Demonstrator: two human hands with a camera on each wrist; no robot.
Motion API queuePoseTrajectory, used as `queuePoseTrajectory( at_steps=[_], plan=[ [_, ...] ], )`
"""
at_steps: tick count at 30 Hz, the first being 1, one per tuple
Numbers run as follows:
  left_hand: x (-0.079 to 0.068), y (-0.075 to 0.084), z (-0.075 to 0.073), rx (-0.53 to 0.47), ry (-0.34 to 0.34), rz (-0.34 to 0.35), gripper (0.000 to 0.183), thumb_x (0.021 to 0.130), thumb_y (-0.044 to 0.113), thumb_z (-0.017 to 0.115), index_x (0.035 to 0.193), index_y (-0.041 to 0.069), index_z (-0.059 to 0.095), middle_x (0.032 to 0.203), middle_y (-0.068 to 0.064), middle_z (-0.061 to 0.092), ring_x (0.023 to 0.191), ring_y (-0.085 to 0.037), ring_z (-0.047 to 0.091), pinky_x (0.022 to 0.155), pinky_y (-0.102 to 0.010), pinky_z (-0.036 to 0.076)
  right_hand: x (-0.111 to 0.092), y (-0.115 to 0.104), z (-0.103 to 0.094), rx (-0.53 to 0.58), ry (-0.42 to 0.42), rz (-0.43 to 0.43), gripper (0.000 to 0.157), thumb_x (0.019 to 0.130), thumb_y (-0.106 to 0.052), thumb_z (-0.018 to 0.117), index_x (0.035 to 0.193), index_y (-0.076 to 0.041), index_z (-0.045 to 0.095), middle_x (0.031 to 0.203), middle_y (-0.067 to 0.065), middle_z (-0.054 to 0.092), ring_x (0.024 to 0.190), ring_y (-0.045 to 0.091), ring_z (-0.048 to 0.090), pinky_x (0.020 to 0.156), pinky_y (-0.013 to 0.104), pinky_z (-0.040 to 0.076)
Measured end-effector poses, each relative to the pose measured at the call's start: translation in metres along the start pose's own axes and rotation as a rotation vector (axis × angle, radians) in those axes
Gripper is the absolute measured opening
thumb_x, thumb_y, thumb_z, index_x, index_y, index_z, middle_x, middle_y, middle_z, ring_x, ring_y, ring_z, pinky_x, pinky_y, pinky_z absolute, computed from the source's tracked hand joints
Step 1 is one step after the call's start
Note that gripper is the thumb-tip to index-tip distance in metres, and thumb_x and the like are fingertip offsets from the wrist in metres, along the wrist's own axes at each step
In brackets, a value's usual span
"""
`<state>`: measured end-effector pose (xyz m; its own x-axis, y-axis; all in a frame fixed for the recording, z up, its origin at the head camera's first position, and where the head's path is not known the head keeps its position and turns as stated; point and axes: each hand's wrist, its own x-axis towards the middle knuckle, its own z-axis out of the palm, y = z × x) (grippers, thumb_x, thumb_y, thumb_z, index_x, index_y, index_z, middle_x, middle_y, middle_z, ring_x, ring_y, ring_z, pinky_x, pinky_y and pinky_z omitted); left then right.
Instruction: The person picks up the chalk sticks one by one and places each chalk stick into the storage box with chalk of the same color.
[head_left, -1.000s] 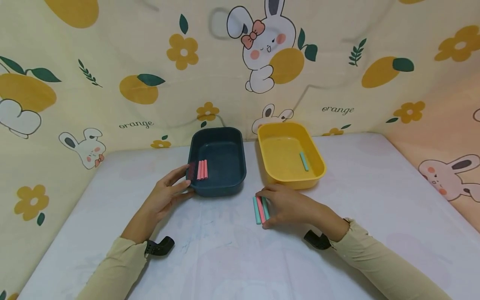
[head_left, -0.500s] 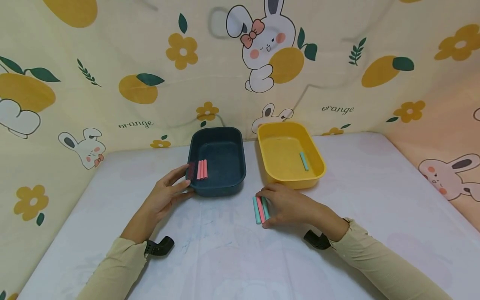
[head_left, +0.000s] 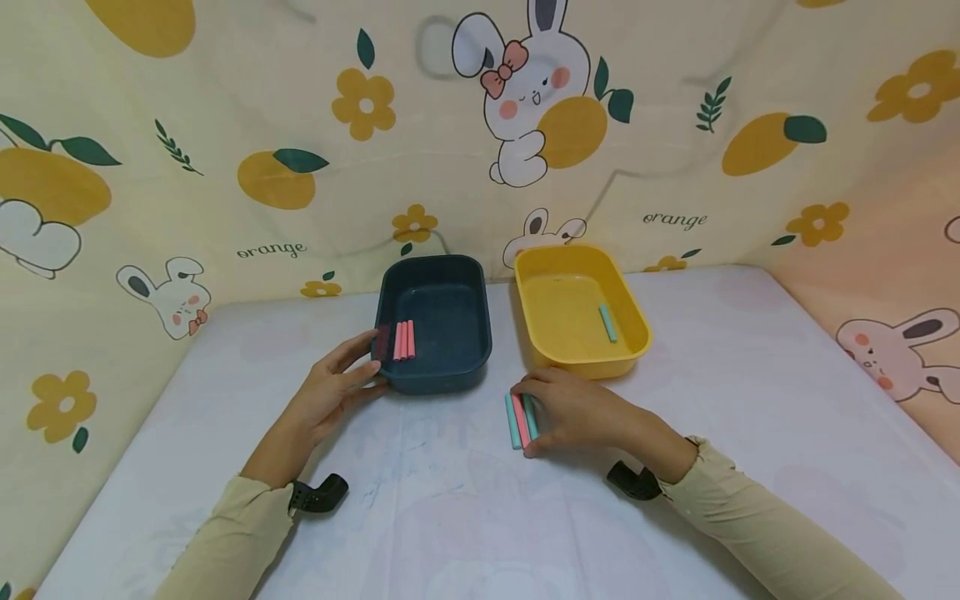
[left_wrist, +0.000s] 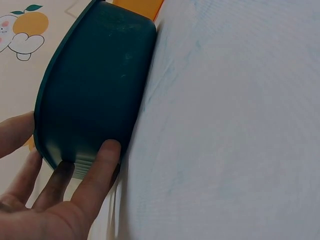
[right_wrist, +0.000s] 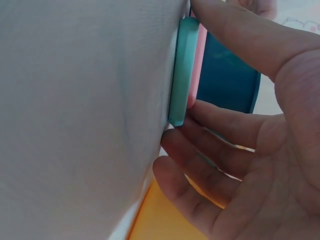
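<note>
My right hand [head_left: 577, 408] pinches a pink chalk stick [head_left: 521, 421] by its two ends, thumb at the near end and index finger at the far end. A teal chalk stick [head_left: 513, 421] lies to its left and another teal chalk stick [right_wrist: 183, 72] to its right, partly under the hand. Three pink chalk sticks [head_left: 404, 340] lie in the dark blue bin [head_left: 442, 379]. Against that bin's left front corner rest the spread fingers of my left hand [head_left: 337, 387], on the outer wall. A single teal stick [head_left: 608, 322] is inside the yellow bin [head_left: 588, 368].
Both bins stand side by side at the back of the white-covered table [head_left: 420, 517], close to a printed fabric backdrop [head_left: 300, 100]. A dark band with a device [head_left: 322, 493] is on the left wrist and another device [head_left: 633, 481] on the right.
</note>
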<state>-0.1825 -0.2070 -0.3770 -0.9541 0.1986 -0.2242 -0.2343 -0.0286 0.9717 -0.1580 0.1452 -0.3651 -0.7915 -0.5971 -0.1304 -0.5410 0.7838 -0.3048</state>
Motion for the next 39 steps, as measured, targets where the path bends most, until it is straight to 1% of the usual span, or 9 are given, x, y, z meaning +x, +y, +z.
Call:
queuePoseTrajectory(
  at_steps=[8, 14, 20, 28, 39],
  plan=[
    [0.003, -0.002, 0.000, -0.011, 0.020, -0.020, 0.061, 0.100, 0.007, 0.056, 0.155, 0.020, 0.034, 0.165, -0.007, 0.022, 0.142, -0.033, 0.039, 0.107, -0.048, 0.046, 0.000, -0.001, -0.001, 0.006, 0.015, 0.002, 0.077, 0.071, -0.049, 0.087, 0.134, -0.012, 0.059, 0.135, 0.003, 0.058, 0.118, 0.020, 0.055, 0.105, 0.040, 0.049],
    [0.004, -0.002, 0.000, -0.007, 0.021, -0.016, 0.062, 0.100, 0.006, 0.056, 0.156, 0.019, 0.033, 0.166, -0.007, 0.022, 0.142, -0.034, 0.039, 0.107, -0.047, 0.047, -0.001, -0.003, -0.006, 0.024, 0.022, 0.002, 0.081, 0.070, -0.050, 0.087, 0.136, -0.011, 0.058, 0.138, 0.004, 0.057, 0.123, 0.021, 0.055, 0.108, 0.041, 0.048],
    [0.003, 0.000, 0.001, -0.003, 0.026, -0.023, 0.062, 0.100, 0.006, 0.056, 0.156, 0.019, 0.033, 0.166, -0.007, 0.021, 0.143, -0.034, 0.038, 0.107, -0.048, 0.046, -0.003, -0.005, -0.011, 0.029, 0.028, -0.007, 0.083, 0.071, -0.051, 0.086, 0.137, -0.011, 0.057, 0.139, 0.004, 0.056, 0.123, 0.020, 0.055, 0.109, 0.041, 0.048],
    [0.003, 0.000, 0.001, -0.002, 0.031, -0.028, 0.061, 0.101, 0.006, 0.055, 0.156, 0.020, 0.033, 0.166, -0.007, 0.022, 0.142, -0.034, 0.039, 0.107, -0.047, 0.047, -0.004, -0.004, -0.013, 0.057, 0.033, -0.010, 0.083, 0.071, -0.053, 0.085, 0.139, -0.014, 0.055, 0.139, 0.002, 0.055, 0.118, 0.017, 0.059, 0.102, 0.038, 0.053],
    [0.003, 0.000, 0.001, -0.004, 0.031, -0.033, 0.061, 0.100, 0.007, 0.056, 0.156, 0.021, 0.034, 0.166, -0.007, 0.021, 0.142, -0.034, 0.039, 0.108, -0.047, 0.045, -0.009, -0.004, -0.022, 0.126, 0.064, -0.014, 0.084, 0.072, -0.051, 0.086, 0.140, -0.015, 0.053, 0.138, 0.002, 0.056, 0.118, 0.018, 0.061, 0.098, 0.038, 0.055]
  ],
)
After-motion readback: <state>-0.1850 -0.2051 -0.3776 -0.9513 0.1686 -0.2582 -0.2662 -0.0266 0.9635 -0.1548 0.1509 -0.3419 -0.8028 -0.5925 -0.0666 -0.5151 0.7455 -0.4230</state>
